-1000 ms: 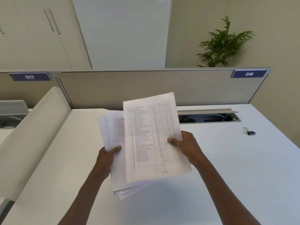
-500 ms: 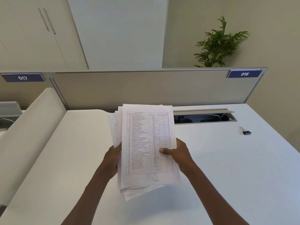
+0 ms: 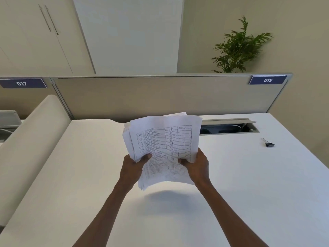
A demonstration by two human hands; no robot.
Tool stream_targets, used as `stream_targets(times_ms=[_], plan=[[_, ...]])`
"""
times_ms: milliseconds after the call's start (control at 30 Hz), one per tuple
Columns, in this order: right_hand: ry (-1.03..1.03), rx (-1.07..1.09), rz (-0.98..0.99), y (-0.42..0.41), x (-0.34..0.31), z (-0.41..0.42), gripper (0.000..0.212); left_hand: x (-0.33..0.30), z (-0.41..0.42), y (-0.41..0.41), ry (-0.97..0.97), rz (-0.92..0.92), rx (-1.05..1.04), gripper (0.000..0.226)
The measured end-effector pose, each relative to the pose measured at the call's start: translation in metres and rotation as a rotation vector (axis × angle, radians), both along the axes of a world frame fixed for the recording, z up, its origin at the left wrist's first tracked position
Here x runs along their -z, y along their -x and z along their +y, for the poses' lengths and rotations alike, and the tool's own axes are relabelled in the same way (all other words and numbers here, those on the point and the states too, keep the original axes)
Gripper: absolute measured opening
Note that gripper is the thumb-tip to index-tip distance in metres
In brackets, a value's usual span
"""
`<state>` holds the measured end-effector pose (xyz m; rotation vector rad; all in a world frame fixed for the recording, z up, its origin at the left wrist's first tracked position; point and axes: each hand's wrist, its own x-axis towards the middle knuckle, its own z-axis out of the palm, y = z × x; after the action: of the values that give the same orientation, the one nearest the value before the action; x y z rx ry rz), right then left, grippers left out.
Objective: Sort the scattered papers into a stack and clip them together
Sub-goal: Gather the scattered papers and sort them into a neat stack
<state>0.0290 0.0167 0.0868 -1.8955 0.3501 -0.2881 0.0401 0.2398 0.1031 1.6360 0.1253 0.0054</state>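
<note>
The desk (image 3: 249,193) is big and white. Above it, both hands hold the papers (image 3: 165,145) up in the air, long way pointing up toward the wall. The left hand (image 3: 132,168) grips the left edge with its thumb on the front, and the right hand (image 3: 197,166) grips the right edge the same way. The edges do not line up yet — they likely need a tap first. The clip (image 3: 269,144) sits far off to the right on the desk — so the right hand is nearer to it.
</note>
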Motion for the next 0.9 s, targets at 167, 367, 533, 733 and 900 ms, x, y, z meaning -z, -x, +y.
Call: stream_targets(times_ms=[167, 367, 533, 733, 900], plan=[[-0.14, -0.012, -0.004, 0.005, 0.013, -0.004, 0.049, 0.0, -0.001, 0.004, -0.015, 0.018, 0.019, 0.02], [-0.185, -0.104, 0.037, 0.015, 0.016, -0.001, 0.058, 0.003, 0.002, 0.011, -0.018, 0.041, 0.068, 0.039], [-0.19, -0.124, 0.015, 0.016, 0.012, 0.003, 0.051, 0.004, -0.001, 0.013, -0.01, 0.029, 0.078, 0.036], [-0.231, -0.084, -0.058, 0.014, 0.008, 0.003, 0.033, -0.003, -0.005, 0.012, 0.015, -0.007, -0.023, 0.025], [-0.216, -0.105, -0.051, 0.012, 0.009, 0.003, 0.036, 0.001, -0.002, 0.012, 0.014, -0.009, -0.055, 0.032]])
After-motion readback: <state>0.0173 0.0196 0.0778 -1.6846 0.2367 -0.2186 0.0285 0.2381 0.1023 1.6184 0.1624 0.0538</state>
